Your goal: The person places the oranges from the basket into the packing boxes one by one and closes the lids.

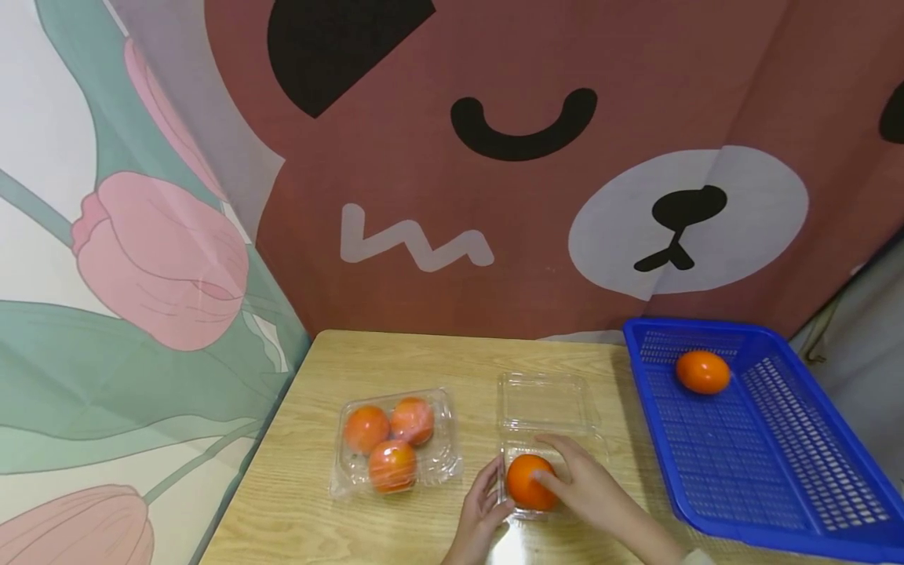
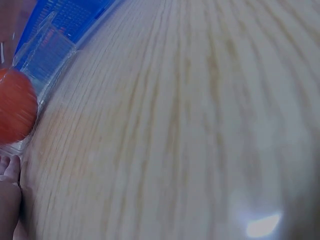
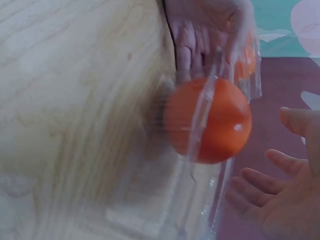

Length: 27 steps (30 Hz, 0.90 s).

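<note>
One orange (image 1: pixel 532 482) sits in the near left part of a clear plastic clamshell box (image 1: pixel 526 514), whose lid (image 1: pixel 544 400) lies folded back, away from the person. My left hand (image 1: pixel 482 506) is at the box's left side, its fingers extended along the wall and its thumb near the front corner. Over the right of the box is my right hand (image 1: pixel 589 486), its thumb overlapping the orange in the head view. In the right wrist view, the right hand's fingers (image 3: pixel 260 185) are spread and stand apart from the orange (image 3: pixel 215 120).
A closed clear box (image 1: pixel 452 459) holding three oranges (image 1: pixel 392 466) stands on the wooden table (image 1: pixel 282 502) at the left. At the right, a blue plastic basket (image 1: pixel 664 479) has one orange (image 1: pixel 702 372) at its far end. A printed curtain (image 1: pixel 523 204) hangs behind the table.
</note>
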### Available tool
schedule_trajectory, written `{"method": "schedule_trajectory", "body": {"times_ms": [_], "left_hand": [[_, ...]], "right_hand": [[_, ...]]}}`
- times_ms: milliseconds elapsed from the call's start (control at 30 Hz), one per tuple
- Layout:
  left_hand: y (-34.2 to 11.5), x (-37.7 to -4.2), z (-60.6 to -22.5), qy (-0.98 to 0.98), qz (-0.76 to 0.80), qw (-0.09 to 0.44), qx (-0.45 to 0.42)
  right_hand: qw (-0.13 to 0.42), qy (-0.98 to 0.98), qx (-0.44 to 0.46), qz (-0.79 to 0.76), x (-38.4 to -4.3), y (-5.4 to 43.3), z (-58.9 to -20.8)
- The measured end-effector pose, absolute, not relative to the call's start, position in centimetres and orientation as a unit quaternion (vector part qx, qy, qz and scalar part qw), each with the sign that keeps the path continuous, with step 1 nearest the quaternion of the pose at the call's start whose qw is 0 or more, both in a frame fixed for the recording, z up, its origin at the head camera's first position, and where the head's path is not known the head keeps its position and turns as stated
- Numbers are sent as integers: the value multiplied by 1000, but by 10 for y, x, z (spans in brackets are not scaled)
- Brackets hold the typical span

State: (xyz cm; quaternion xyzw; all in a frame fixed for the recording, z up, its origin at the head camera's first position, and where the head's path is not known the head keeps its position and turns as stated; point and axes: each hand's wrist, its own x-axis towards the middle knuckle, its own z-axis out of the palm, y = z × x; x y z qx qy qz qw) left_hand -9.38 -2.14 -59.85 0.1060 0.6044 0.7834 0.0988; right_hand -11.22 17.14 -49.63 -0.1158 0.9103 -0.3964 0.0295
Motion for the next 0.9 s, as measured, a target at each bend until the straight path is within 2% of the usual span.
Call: {"method": "schedule_trajectory", "body": {"times_ms": [567,900], "left_hand": [[-22,-94,-597,606,783,96,106],[-22,-93,-596,610,780,102,94]], "right_hand": [[-58,922,-125,-362,-137,217,-459],[-62,936,-92,-334,-151,251,-449]]}}
